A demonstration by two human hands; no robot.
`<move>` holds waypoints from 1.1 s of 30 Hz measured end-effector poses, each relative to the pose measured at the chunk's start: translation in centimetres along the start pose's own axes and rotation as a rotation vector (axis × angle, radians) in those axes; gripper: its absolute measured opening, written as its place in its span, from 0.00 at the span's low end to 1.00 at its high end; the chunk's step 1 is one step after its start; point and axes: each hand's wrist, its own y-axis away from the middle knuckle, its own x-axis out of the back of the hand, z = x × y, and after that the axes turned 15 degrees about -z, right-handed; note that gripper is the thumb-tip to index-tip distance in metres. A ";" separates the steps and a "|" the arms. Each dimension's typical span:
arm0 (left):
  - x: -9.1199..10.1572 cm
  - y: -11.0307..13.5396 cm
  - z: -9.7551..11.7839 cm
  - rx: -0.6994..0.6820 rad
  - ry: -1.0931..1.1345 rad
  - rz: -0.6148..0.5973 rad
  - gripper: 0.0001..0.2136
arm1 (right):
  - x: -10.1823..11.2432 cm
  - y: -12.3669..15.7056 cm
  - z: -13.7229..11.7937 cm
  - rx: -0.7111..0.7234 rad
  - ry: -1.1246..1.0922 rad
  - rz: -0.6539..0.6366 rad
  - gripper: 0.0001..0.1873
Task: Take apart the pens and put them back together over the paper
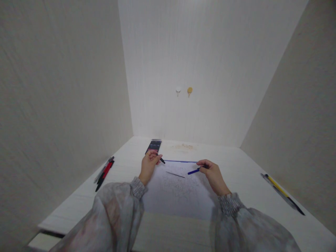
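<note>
Between the thumb and fingers of my left hand (149,164) is a short black pen part (162,160), pointing down to the right. A dark blue pen barrel (193,171) is pinched in my right hand (212,173), with its end pointing left. Both hands are over the far part of a white sheet of paper (181,203) covered in faint scribbles. A thin dark stick, like a pen refill (175,174), lies slantwise on the paper between the hands, apart from both. The fingers hide part of each held piece.
A phone (154,145) with a lit timer lies just beyond my left hand. Several pens, red and black (105,173), rest at the table's left edge. Yellow and black pens (283,192) lie along the right edge. Walls enclose three sides; two small hooks (189,90) are on the back wall.
</note>
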 end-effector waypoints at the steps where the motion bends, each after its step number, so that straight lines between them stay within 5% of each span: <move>1: 0.1 -0.1 0.2 -0.025 -0.016 0.010 0.16 | 0.0 0.0 0.0 -0.009 0.001 -0.001 0.09; 7: 0.6 -0.3 0.3 -0.006 -0.098 0.121 0.16 | 0.2 -0.1 0.1 -0.036 0.022 0.011 0.09; 12: 0.7 0.2 -1.0 0.286 -0.531 -0.170 0.12 | 0.5 -0.4 0.9 -0.038 0.109 0.039 0.08; 16: 0.5 0.8 -1.3 0.206 -0.867 -0.291 0.08 | 0.8 -0.8 1.5 -0.014 0.268 0.102 0.08; 23: 0.4 1.2 -1.1 0.203 -0.934 -0.375 0.08 | 0.8 -0.6 2.8 -0.185 0.735 -0.087 0.03; 33: 0.2 1.4 -1.1 0.187 -0.968 -0.388 0.09 | 0.5 0.2 2.3 -0.228 0.809 -0.177 0.06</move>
